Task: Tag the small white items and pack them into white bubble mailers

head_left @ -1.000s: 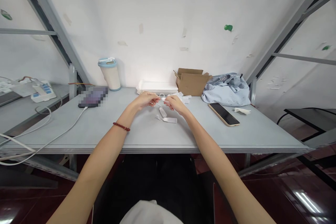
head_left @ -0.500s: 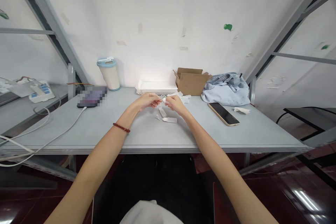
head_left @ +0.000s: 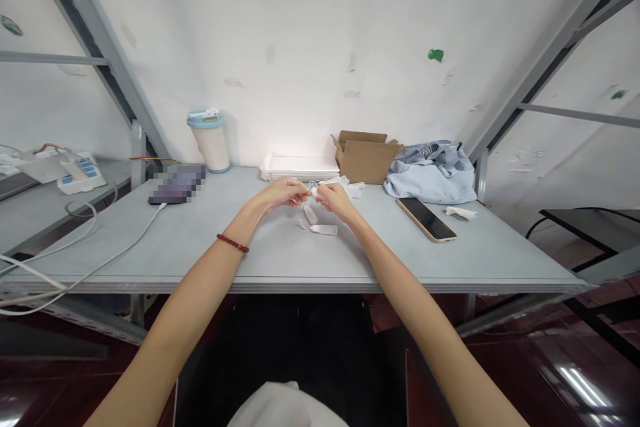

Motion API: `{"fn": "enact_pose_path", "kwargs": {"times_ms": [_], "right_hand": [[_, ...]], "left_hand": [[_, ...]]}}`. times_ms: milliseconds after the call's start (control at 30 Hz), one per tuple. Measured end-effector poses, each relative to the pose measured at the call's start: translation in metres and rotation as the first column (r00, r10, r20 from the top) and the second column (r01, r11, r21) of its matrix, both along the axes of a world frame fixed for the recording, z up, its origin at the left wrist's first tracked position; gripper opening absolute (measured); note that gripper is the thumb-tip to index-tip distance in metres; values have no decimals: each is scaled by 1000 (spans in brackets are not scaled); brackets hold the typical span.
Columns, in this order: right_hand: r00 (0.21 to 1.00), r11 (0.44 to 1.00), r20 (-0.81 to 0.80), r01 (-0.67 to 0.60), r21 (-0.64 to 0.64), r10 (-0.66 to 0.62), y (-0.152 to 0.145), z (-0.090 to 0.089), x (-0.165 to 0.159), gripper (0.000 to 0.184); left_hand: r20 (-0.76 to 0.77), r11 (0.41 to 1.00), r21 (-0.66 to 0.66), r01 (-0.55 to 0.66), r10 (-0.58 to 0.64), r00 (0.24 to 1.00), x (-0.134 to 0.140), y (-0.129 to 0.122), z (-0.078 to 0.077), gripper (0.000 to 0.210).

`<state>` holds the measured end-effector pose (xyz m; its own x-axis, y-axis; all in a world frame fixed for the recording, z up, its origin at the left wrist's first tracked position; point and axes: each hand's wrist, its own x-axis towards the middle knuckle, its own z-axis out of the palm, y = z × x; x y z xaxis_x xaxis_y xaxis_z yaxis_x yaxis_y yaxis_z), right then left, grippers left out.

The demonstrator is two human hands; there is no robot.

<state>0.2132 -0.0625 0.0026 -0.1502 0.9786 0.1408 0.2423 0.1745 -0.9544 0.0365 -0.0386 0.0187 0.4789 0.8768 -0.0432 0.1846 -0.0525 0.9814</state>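
Note:
Over the middle of the desk my two hands meet, fingertips almost touching. My left hand [head_left: 286, 193], with a red bead bracelet above its wrist, is closed in a pinch; what its fingertips hold is too small to make out. Pinched in my right hand [head_left: 337, 199] is a small white piece [head_left: 314, 191], with a thin white loop of cord showing by it. Just below the hands lie a small translucent white tube [head_left: 311, 214] and a second such tube [head_left: 325, 230] with a thin cord at its end. Behind my right hand is a pile of similar white pieces [head_left: 354, 188].
A stack of white flat items [head_left: 300, 167], an open cardboard box [head_left: 367, 160] and a bundled light-blue cloth [head_left: 431, 173] line the wall. A phone [head_left: 427, 219] and crumpled tissue [head_left: 461, 213] lie right. Left stand a cup [head_left: 212, 145] and a phone [head_left: 177, 184] on a white cable.
The view has shifted very slightly. Both hands stay at the same spot, fingertips still together around the small white piece; the tubes on the desk have not moved.

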Motion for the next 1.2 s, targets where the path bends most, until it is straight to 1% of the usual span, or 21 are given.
{"fn": "enact_pose_path", "kwargs": {"times_ms": [100,200,267,367,533,700,833,933,1033,1133,1200], "right_hand": [[999,999,-14,-40,-22,40,0,1,-4,22],[998,998,-16,-54,-42,54,-1,2,-8,20],[998,997,-13,-56,-54,55,-2,3,-9,20],[998,995,-16,-68,-67,67,-4,5,-8,21],[998,996,-11,-67,-66,66,-4,4,-7,22],[999,998,21,-36,-56,37,-4,3,-5,24],[997,998,41,-64,-27,65,-4,4,-7,22],[990,998,126,-62,26,58,-3,3,-7,25],[959,993,285,-41,107,8,0,1,-4,30],[906,987,422,-100,128,37,1,-1,-1,31],[868,982,489,-154,106,83,2,-2,0,30]], "left_hand": [[53,1000,-28,3,-2,999,-5,5,-2,29],[96,996,-73,-53,60,994,-13,11,-3,37],[88,994,-85,-73,80,993,-18,14,-3,40],[62,996,-67,-55,59,996,-19,13,-2,39],[24,1000,-10,-22,22,999,-13,7,-1,36],[-6,1000,18,-9,9,1000,-10,5,0,34],[-25,999,36,-21,22,999,-14,5,3,34],[-34,995,64,-83,85,996,-24,9,5,33],[-33,972,81,-220,223,974,-38,15,7,32],[-40,934,62,-352,355,934,-50,19,8,30],[-46,921,50,-387,389,920,-57,21,8,30]]}}
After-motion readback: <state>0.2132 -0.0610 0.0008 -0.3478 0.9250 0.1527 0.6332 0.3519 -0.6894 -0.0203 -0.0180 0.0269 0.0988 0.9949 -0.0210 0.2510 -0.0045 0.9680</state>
